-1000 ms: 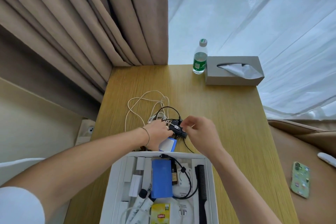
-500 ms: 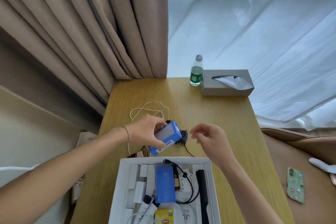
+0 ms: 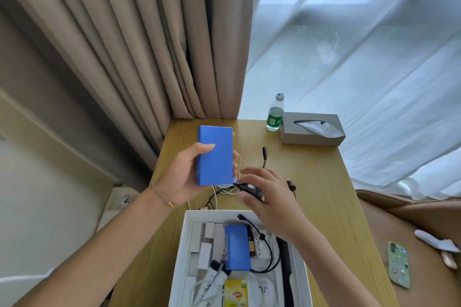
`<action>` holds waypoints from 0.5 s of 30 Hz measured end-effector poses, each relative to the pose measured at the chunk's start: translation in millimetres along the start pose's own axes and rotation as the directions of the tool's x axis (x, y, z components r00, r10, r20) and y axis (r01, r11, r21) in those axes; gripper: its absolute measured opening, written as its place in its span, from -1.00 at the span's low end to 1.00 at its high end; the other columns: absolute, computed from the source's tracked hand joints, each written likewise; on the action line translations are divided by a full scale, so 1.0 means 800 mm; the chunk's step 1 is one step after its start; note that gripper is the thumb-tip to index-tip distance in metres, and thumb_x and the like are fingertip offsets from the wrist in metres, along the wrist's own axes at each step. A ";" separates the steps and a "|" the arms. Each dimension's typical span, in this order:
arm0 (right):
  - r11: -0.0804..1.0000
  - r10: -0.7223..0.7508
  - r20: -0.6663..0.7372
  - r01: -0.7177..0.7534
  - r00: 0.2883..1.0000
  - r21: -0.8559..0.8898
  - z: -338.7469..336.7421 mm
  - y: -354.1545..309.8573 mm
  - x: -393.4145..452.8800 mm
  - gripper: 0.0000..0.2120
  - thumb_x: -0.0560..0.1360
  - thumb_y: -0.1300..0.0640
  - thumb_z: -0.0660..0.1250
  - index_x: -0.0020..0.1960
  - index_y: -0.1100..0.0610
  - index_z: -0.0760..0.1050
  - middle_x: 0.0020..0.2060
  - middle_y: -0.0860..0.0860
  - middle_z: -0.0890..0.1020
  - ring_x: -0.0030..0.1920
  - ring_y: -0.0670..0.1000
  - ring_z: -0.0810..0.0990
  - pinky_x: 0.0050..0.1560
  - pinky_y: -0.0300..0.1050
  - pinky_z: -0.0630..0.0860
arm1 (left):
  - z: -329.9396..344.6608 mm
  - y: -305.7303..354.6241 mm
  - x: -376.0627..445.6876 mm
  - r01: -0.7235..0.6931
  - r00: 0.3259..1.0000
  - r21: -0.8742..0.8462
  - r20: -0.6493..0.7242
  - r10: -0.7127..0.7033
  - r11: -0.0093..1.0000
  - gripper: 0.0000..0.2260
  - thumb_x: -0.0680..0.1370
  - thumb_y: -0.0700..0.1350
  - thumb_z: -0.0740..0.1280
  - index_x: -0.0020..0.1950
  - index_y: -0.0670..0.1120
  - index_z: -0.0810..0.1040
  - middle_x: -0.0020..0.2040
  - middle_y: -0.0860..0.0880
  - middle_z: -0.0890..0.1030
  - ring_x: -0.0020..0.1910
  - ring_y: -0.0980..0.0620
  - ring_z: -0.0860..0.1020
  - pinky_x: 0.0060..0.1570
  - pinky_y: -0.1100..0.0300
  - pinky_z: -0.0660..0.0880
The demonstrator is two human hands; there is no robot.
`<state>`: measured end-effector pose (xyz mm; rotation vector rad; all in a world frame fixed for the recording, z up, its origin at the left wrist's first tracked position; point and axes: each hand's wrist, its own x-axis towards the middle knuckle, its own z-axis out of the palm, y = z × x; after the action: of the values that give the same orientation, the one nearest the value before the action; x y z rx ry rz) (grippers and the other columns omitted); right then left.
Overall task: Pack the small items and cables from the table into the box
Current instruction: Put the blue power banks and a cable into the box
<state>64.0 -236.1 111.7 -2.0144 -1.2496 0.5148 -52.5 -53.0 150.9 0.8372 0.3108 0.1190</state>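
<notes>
My left hand [image 3: 183, 179] holds a small blue box [image 3: 215, 156] up above the wooden table [image 3: 316, 182]. A white cable [image 3: 228, 188] and a black cable [image 3: 264, 154] lie on the table behind my hands. My right hand [image 3: 268, 198] hovers over a black adapter [image 3: 249, 188], fingers spread, holding nothing that I can see. At the near edge stands the open white box [image 3: 183, 244], holding another blue box [image 3: 237, 247], a black cable, a black comb [image 3: 287, 269], a yellow tea packet [image 3: 235, 294] and white items.
A green-labelled water bottle [image 3: 275, 113] and a grey tissue box [image 3: 311, 131] stand at the table's far right corner. Beige curtains hang behind on the left. A phone [image 3: 399, 268] lies on the brown seat to the right. A wall socket [image 3: 124, 198] sits left of the table.
My left hand has lifted the blue box from the table and turned it upright. My right hand has let go of the black adapter and spread its fingers above it.
</notes>
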 end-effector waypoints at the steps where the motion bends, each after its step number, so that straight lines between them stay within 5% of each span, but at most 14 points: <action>1: 0.996 -0.017 -0.018 0.015 1.000 -0.086 0.002 -0.005 -0.003 -0.79 0.60 -0.09 0.31 0.20 -0.13 0.60 0.22 -0.28 0.53 0.24 -0.11 0.38 0.32 -0.06 0.33 | 0.001 -0.002 -0.007 0.000 1.000 -0.034 -0.023 -0.001 0.999 -0.56 0.57 -0.05 0.25 0.42 -0.18 0.46 0.08 -0.23 0.61 -0.02 -0.16 0.60 0.06 -0.05 0.61; 5: 0.889 -0.164 -0.061 0.120 0.985 -0.442 -0.003 -0.013 -0.018 -0.88 0.56 -0.07 0.39 0.05 -0.10 0.66 -0.10 -0.21 0.64 -0.07 0.00 0.39 -0.01 -0.02 0.38 | -0.017 -0.016 -0.031 0.056 0.991 -0.048 -0.116 -0.061 0.997 -0.59 0.58 0.02 0.27 0.36 -0.16 0.50 0.19 -0.27 0.62 0.08 -0.23 0.62 0.08 -0.11 0.61; 8: 0.930 -0.140 0.073 0.156 0.987 -0.333 -0.018 -0.011 -0.026 -0.92 0.57 -0.01 0.39 -0.01 -0.07 0.66 -0.22 -0.30 0.56 -0.14 -0.06 0.45 -0.14 -0.17 0.35 | -0.039 -0.032 -0.048 0.117 0.977 -0.030 -0.176 -0.121 0.993 -0.64 0.58 0.03 0.31 0.31 -0.13 0.54 0.24 -0.25 0.63 0.12 -0.19 0.65 0.02 -0.03 0.63; 11: 0.963 -0.046 0.173 0.090 0.984 -0.256 -0.025 -0.006 -0.032 -0.92 0.57 -0.03 0.37 -0.09 -0.12 0.61 -0.28 -0.31 0.54 -0.19 -0.24 0.50 -0.20 -0.31 0.32 | -0.058 -0.053 -0.065 0.185 0.942 0.083 -0.298 -0.153 0.979 -0.69 0.49 0.00 0.44 0.18 -0.10 0.61 0.10 -0.13 0.65 -0.06 -0.02 0.66 -0.25 0.15 0.63; 15: 0.968 0.036 0.256 0.030 0.966 -0.249 -0.034 0.003 -0.038 -0.87 0.51 0.01 0.47 -0.19 -0.17 0.59 -0.24 -0.25 0.64 -0.19 -0.26 0.57 -0.19 -0.32 0.38 | -0.082 -0.079 -0.093 0.297 0.950 0.363 -0.208 -0.234 0.883 -0.64 0.48 -0.01 0.44 0.24 -0.13 0.61 0.09 -0.15 0.64 0.00 -0.02 0.65 -0.21 0.17 0.63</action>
<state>69.1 -273.5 127.5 -2.2112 -1.5348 0.6668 -144.7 -65.6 79.2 1.1753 0.6115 -0.1419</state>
